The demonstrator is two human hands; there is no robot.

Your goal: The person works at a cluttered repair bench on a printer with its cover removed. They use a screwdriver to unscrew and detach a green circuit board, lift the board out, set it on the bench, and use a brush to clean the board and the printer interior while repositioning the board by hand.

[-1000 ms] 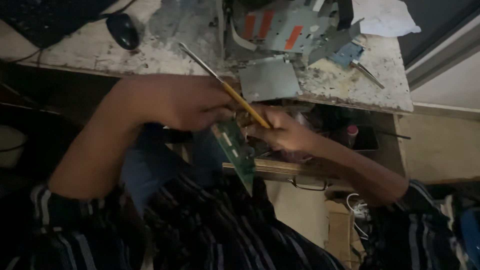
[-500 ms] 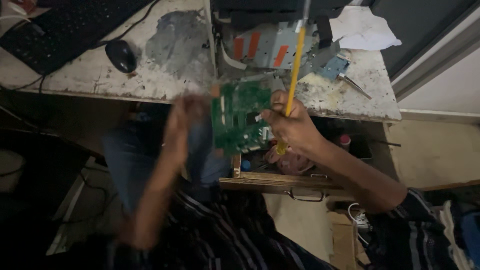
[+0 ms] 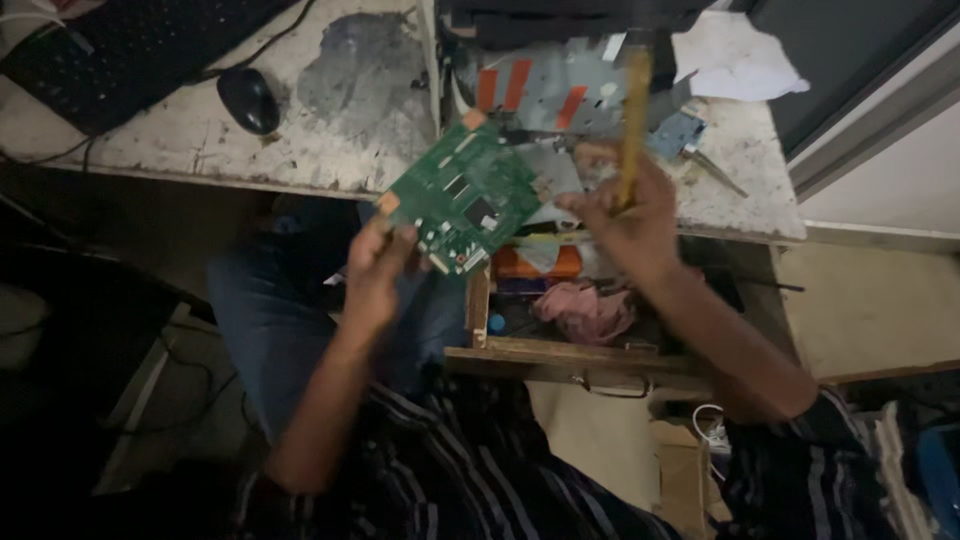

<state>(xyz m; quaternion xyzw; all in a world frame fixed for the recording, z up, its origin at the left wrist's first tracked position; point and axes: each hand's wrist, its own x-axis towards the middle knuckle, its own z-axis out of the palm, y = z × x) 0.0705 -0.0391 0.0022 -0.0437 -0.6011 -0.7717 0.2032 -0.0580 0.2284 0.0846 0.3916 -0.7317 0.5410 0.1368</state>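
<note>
Green circuit board (image 3: 465, 196) sits in our left hand (image 3: 375, 268), held up over the front edge of the worn white table (image 3: 180, 140) and tilted so its component side faces us. We pinch it at its lower left corner, thumb and fingers clamped together on the board's edge. Small chips and connectors dot its surface, and two orange tabs mark its left and upper corners.

Our right hand (image 3: 625, 222) is raised just beside the board, to its right, and apart from it. Its fingers are closed around a yellow-handled screwdriver (image 3: 633, 125), which stands nearly upright and blurs toward the top, so we cannot tell where its tip points.

Behind the board on the table lies a grey metal chassis (image 3: 560, 95) with orange strips, and beside that a crumpled white paper (image 3: 735, 65). Farther left rest a black computer mouse (image 3: 247, 99) and a black keyboard (image 3: 130, 50), well apart from our hands. A second, slimmer tool (image 3: 715, 170) lies near the table's right edge.

Below our hands an open wooden drawer (image 3: 560, 355) juts out from under the table, holding a pink cloth (image 3: 585, 310) and some orange and blue bits. Our striped sleeves and blue-trousered lap fill the lower frame.
</note>
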